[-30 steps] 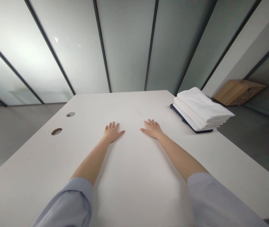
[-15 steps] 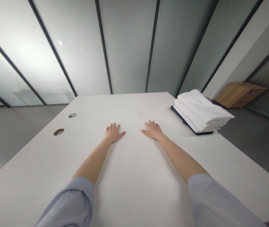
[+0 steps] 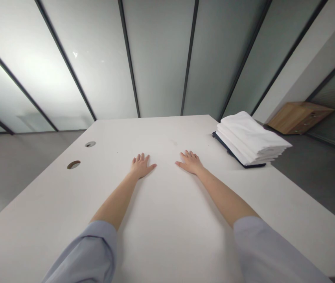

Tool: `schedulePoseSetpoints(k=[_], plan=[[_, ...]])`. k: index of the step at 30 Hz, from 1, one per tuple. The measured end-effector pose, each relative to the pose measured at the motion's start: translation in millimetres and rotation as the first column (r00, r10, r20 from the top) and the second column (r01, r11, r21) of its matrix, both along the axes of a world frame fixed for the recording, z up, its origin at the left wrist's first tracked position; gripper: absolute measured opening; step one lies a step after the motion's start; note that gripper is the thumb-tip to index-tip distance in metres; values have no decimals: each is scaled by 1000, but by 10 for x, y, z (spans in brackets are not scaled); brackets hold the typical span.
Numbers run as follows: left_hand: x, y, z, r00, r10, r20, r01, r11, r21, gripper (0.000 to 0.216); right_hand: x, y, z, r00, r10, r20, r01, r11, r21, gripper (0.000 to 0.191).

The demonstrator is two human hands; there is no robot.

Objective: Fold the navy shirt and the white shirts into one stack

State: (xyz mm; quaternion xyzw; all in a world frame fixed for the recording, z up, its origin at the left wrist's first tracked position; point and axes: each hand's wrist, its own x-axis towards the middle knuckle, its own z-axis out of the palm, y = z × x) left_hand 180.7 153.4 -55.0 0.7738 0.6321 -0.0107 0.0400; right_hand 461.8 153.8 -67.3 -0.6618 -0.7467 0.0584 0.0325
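My left hand [image 3: 140, 166] lies palm down on the white table [image 3: 167, 220], fingers spread and holding nothing. To its right, my right hand [image 3: 190, 162] rests flat on the same surface, also with spread fingers and nothing in it. A gap of bare tabletop separates the two thumbs. Beyond my right hand, at the table's right edge, sits a stack of folded white cloth [image 3: 250, 137]. Under the stack is a dark, flat item [image 3: 254, 166], mostly covered, so its kind cannot be made out. Neither hand touches the stack.
Two round holes pierce the table on the left: one open hole [image 3: 73, 164] and one with a grey grommet [image 3: 90, 144]. Frosted glass panels [image 3: 158, 59] stand behind the table. A wooden cabinet [image 3: 299, 118] is on the floor at the far right.
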Motion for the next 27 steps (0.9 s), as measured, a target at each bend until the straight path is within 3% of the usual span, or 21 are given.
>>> schedulePoseSetpoints(k=[9,15,19,21,22,23,25,26,27], plan=[[7,-20,34,1000,-2,4,2,1000,-6,84,24,35,-83,1000,-1,-14,1,1000,31,83],[62,-59,81,1000,10,-20,-11,999,-33,82,2,14,-33,1000,-2,2,1,1000,31,81],[238,-129,365,994,17,-105,-37,981,-189,69,-13,-11,-13,1000,-1,17,1,999,50,78],[382,-294,659,984,-160,-76,130,943,-306,55,-12,-24,-25,1000,-6,13,5,997,79,74],[457,-431,834,949,-315,15,304,904,-301,51,-8,-29,-35,1000,-6,6,6,994,105,71],[528,-605,1015,862,-483,155,507,835,-215,49,-3,-31,-47,1000,2,-3,-2,990,142,66],[631,-1033,1346,524,-728,442,793,607,58,54,11,-26,-72,999,18,-28,-11,970,243,55],[656,-1262,1474,352,-773,528,843,506,179,57,18,-16,-83,999,19,-44,-5,954,299,49],[660,-1481,1566,228,-785,576,855,444,267,59,23,-3,-94,998,15,-62,8,937,349,43]])
